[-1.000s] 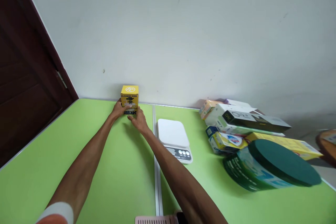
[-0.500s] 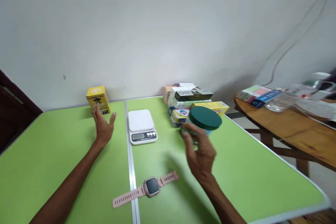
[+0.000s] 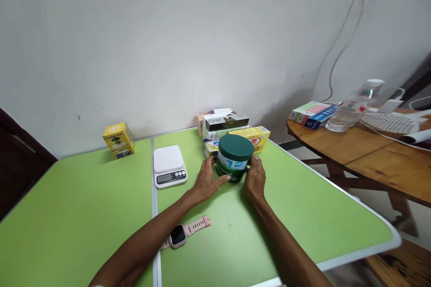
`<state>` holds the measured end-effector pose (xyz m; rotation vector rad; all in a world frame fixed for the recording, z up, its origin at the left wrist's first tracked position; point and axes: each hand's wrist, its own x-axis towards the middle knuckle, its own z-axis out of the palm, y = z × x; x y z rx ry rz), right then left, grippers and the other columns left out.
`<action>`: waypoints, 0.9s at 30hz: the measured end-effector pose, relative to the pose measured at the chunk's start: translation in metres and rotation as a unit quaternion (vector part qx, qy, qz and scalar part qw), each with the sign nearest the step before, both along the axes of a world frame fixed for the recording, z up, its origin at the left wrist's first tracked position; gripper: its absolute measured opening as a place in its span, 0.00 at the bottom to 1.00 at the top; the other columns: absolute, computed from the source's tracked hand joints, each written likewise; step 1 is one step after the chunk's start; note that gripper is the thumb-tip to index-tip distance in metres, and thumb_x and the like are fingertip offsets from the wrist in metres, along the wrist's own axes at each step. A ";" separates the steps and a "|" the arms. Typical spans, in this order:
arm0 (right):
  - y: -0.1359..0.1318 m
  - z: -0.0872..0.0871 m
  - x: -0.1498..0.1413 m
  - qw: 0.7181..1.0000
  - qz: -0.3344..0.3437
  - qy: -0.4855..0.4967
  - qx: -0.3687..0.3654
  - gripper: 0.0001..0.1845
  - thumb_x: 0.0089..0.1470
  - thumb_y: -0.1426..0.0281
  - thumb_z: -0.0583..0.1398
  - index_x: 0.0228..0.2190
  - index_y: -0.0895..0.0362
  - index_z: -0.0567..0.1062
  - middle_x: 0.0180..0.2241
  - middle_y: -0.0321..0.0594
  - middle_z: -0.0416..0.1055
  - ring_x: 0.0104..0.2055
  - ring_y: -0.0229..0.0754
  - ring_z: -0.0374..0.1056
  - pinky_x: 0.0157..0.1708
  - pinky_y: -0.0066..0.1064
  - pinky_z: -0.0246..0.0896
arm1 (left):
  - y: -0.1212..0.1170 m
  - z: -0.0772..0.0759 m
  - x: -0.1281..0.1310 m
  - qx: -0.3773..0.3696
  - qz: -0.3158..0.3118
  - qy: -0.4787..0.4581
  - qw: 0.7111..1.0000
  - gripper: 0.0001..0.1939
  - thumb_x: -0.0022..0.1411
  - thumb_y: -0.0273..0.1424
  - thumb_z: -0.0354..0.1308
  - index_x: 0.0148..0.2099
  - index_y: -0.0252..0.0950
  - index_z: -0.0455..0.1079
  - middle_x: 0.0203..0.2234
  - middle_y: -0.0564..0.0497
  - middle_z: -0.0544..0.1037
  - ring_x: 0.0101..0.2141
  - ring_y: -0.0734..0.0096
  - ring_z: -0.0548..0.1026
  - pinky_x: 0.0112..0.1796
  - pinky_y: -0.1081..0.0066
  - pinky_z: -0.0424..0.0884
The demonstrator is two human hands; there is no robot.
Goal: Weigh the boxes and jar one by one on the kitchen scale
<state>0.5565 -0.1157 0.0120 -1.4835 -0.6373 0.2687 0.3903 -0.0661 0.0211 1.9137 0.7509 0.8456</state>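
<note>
A round jar (image 3: 233,163) with a dark green lid and a blue-white label stands upright on the right half of the green table. My left hand (image 3: 206,183) grips its left side, the thumb lying low across the front. On the other side my right hand (image 3: 255,180) is closed against the jar; some of its fingers are hidden behind it. To the left lies a white kitchen scale (image 3: 168,160) with nothing on its plate. My left forearm passes over part of a pink smartwatch (image 3: 178,235) near the front.
Behind the jar are several stacked cartons, among them a black box (image 3: 227,121) and a yellow box (image 3: 262,138). A yellow "COME ON" box (image 3: 118,140) stands at the back left. A wooden table (image 3: 323,150) at right holds a plastic bottle (image 3: 353,107) and boxes.
My left hand has left the yellow box and come right to the jar. My right hand has moved from in front of the jar to its right side. The view has shifted slightly.
</note>
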 end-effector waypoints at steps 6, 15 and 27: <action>-0.001 -0.001 -0.006 0.998 0.049 0.020 -0.031 0.52 0.58 0.32 0.39 0.44 0.62 0.80 0.48 0.56 0.79 0.52 0.56 0.71 0.55 0.45 0.62 | 0.002 -0.003 0.033 -0.015 0.047 -0.017 0.999 0.51 0.49 0.45 0.76 0.69 0.35 0.57 0.64 0.31 0.65 0.66 0.38 0.63 0.66 0.42 0.60; -0.019 0.010 -0.046 0.995 0.089 -0.049 0.016 0.44 0.63 0.36 0.43 0.42 0.60 0.80 0.41 0.49 0.79 0.47 0.52 0.69 0.49 0.43 0.63 | -0.020 0.023 -0.003 0.010 0.149 -0.001 0.989 0.47 0.36 0.39 0.81 0.58 0.36 0.67 0.53 0.39 0.75 0.54 0.43 0.75 0.53 0.49 0.74; 0.066 0.051 -0.161 0.941 0.291 -0.129 0.119 0.34 0.71 0.47 0.43 0.49 0.56 0.78 0.50 0.51 0.77 0.50 0.51 0.72 0.55 0.45 0.67 | 0.046 0.051 -0.145 0.094 0.272 -0.017 0.958 0.39 0.41 0.40 0.79 0.53 0.37 0.68 0.45 0.43 0.79 0.46 0.52 0.79 0.46 0.55 0.75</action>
